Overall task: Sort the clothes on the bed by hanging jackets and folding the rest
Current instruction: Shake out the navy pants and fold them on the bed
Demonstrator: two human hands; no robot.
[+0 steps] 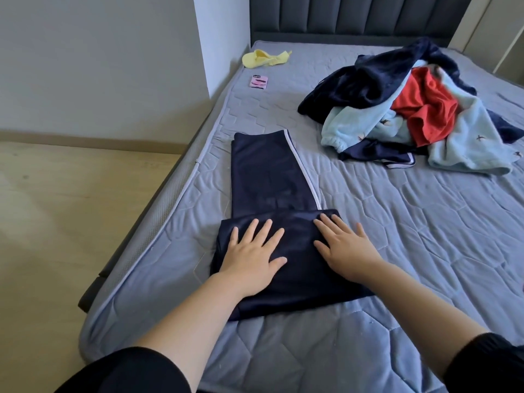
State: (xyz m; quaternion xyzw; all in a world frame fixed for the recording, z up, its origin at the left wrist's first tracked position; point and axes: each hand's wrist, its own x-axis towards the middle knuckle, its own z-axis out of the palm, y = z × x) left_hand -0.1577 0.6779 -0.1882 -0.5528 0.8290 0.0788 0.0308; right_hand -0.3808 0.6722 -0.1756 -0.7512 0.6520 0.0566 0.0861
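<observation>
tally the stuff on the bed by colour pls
Navy: 3, striped satin trousers, fleece garment, striped satin piece
Light blue: 1, fleece garment
Red: 1, crumpled garment
Yellow: 1, small cloth
Pink: 1, phone
Total: 7

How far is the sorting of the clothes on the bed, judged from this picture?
Early stage. Done: nothing finished shows; no folded stack or hung jacket is in view. In hand: the left hand and right hand press flat on the dark blue trousers, whose near end is already folded over. Left: the pile of clothes in dark blue, light blue and red, and a yellow garment near the headboard.
</observation>
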